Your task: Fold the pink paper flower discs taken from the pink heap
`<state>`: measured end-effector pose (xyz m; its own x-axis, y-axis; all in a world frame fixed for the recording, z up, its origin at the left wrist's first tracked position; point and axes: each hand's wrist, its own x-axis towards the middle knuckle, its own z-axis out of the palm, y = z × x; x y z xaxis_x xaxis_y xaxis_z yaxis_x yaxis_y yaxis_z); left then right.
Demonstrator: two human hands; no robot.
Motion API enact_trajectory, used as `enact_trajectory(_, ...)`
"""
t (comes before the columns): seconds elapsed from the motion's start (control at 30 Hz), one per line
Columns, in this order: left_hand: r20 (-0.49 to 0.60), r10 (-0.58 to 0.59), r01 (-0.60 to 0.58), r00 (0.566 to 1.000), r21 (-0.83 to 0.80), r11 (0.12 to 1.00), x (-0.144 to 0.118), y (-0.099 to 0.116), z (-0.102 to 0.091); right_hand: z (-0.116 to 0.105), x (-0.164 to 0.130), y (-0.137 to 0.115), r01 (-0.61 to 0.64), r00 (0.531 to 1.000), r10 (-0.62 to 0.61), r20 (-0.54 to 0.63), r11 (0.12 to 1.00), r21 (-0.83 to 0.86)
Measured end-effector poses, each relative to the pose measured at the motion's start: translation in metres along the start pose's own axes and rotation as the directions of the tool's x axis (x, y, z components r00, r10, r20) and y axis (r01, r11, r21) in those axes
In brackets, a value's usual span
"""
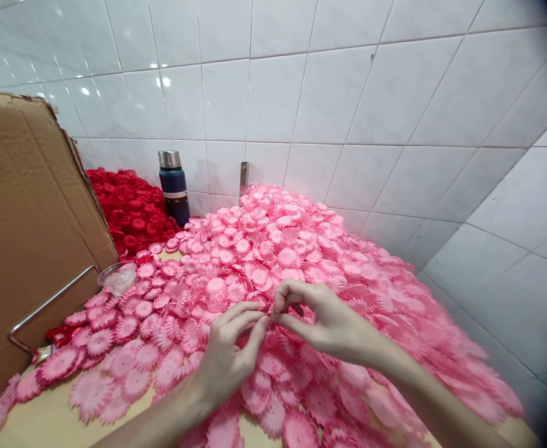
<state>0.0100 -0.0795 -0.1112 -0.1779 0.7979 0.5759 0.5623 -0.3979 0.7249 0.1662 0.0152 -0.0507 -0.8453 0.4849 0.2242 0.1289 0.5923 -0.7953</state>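
Over a large heap of pink scalloped fabric petal discs (287, 256), my two hands meet fingertip to fingertip. My left hand (230, 348) is closed in a pinch, thumb against fingers. Just right of it, my right hand (322, 317) also pinches, with thumb and index finger curled into a ring. Whatever lies between the fingertips is too small and too covered to name. Loose pink discs surround both hands, several with a dark dot at the centre.
A cardboard box (25, 205) stands at the left, with a bent metal rod (53, 298) beside it. Nearby are a clear plastic tub (118, 277) and a pile of red discs (130, 211). A dark blue bottle (175, 190) stands against the white tiled wall (273, 93).
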Motion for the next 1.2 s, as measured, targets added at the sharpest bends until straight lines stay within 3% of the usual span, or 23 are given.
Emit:
enact_trajectory(0.4,0.014,0.007,-0.007,1.000,0.023,1.000,-0.0005,-0.0014,0.0007,0.0007,-0.0008,0.0020,-0.027,1.000,0.027,0.003,0.999,0.022)
enact_trajectory(0.67,-0.049,0.067,-0.068,0.997,-0.003,0.998,-0.0033,-0.0072,0.0016,0.0007,0.0015,-0.0046,-0.139,0.990,0.140,-0.021,0.989,0.047)
enact_trajectory(0.77,-0.054,0.076,-0.075,0.996,0.017,0.997,-0.0027,-0.0054,0.0012,0.0027,0.0026,-0.0029,-0.126,0.991,0.127,-0.048,0.992,0.026)
enact_trajectory(0.9,-0.048,0.015,-0.015,0.999,-0.016,1.000,-0.0018,-0.0031,0.0003,0.0026,0.0022,-0.0002,-0.079,0.994,0.078,-0.080,0.997,-0.002)
enact_trajectory(1.1,-0.041,-0.148,0.141,0.988,-0.149,0.979,-0.0015,-0.0038,-0.0006,0.0025,-0.0011,-0.0056,-0.007,1.000,0.007,0.012,0.999,-0.045)
enact_trajectory(1.2,-0.054,-0.236,0.217,0.970,-0.237,0.947,-0.0010,-0.0044,0.0005,0.0025,-0.0016,-0.0051,0.036,0.999,-0.037,-0.011,0.994,-0.105)
